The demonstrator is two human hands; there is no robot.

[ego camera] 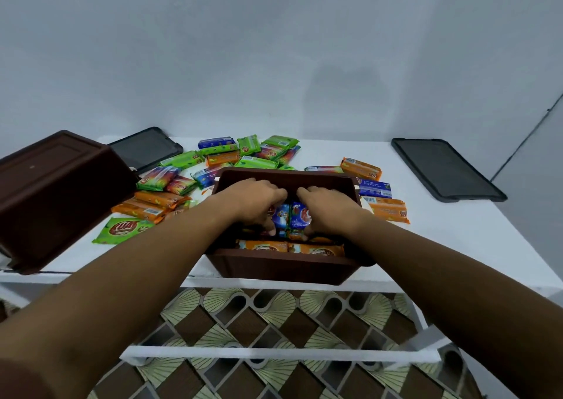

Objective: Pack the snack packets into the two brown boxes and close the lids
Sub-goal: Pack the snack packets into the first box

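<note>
Open brown box [286, 269] sits at frame centre, at the near edge of the white tabletop [457, 234]. Contents: orange packets [289, 248] in a row along the near wall; behind them a blue packet [281, 216] and a green-red packet [300, 219], standing upright side by side.

Both hands are inside this box. Left hand [259, 203]: fingers curled round the blue packet. Right hand [329, 211]: curled round the green-red packet.

Second brown box [54, 197] is at the left of the frame, tilted; contents not visible.

Loose packets [243, 155] lie scattered behind and on both sides of the open box. One dark lid [146, 152] is at upper left, another dark lid [444, 170] at right.
</note>
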